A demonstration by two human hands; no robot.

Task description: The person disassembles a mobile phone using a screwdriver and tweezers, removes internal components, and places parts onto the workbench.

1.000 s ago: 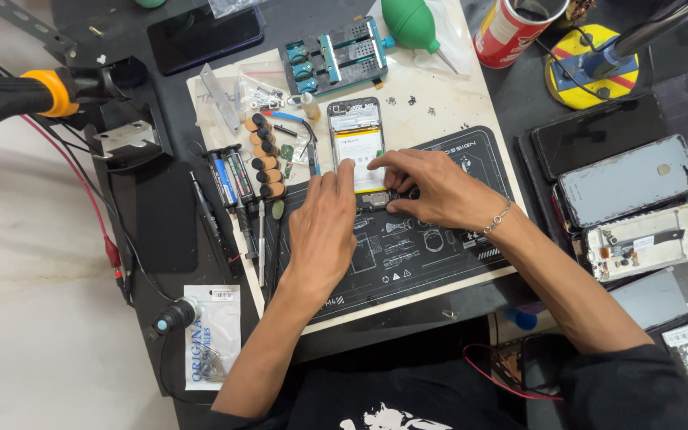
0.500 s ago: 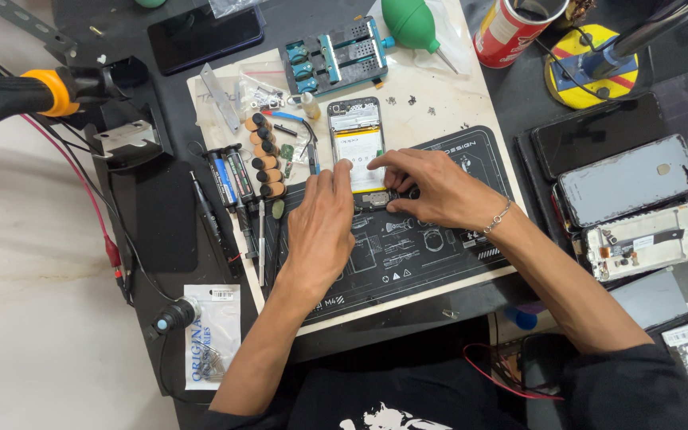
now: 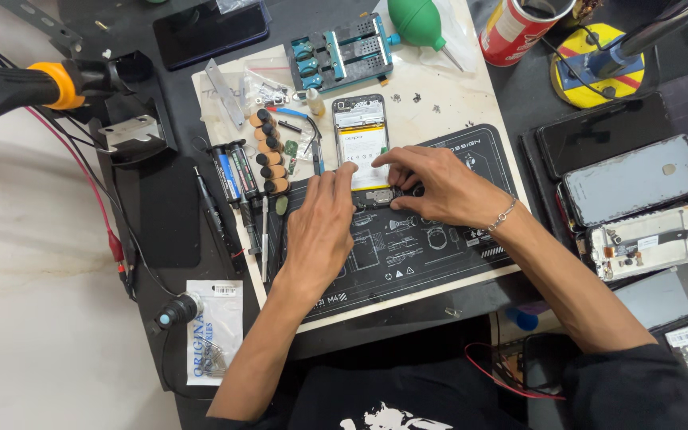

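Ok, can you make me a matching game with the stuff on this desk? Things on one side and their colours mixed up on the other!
Things:
1. air blower bulb
2. can
3. phone holder clamp
4. work mat

Colours:
A. black with white drawings
B. green
C. teal blue
D. red

Pairs: 1-B, 2-D, 3-C, 4-A.

Both hands, left and right, touch the lower end of the opened phone at the mat's top edge.
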